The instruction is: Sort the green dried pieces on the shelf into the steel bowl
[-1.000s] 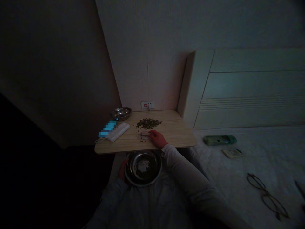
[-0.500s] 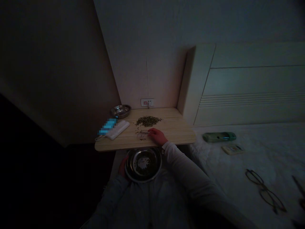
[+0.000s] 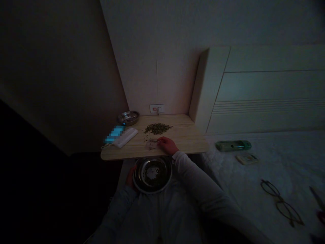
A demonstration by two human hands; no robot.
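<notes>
My left hand (image 3: 130,178) grips the left side of a round stainless steel bowl (image 3: 152,190), held just below the table's front edge. Small dark green pieces, like seeds or dried beans, lie in the bowl. Over the table, my right hand (image 3: 168,145) is closed, its fingertips pinching a thin clear plastic piece (image 3: 150,145) whose exact kind is too dim to make out. A few loose bits show at or through that plastic. Behind it, a heap of the same small green pieces (image 3: 157,128) is spread on the wooden tabletop (image 3: 188,135).
On the table's left stand another metal bowl (image 3: 128,118), a white power bank or box (image 3: 125,137) and a phone with a blurred lit screen (image 3: 114,134). The bed (image 3: 243,179) at right holds a green bottle (image 3: 233,145), a pale packet (image 3: 247,159), glasses (image 3: 280,202) and scissors (image 3: 317,198).
</notes>
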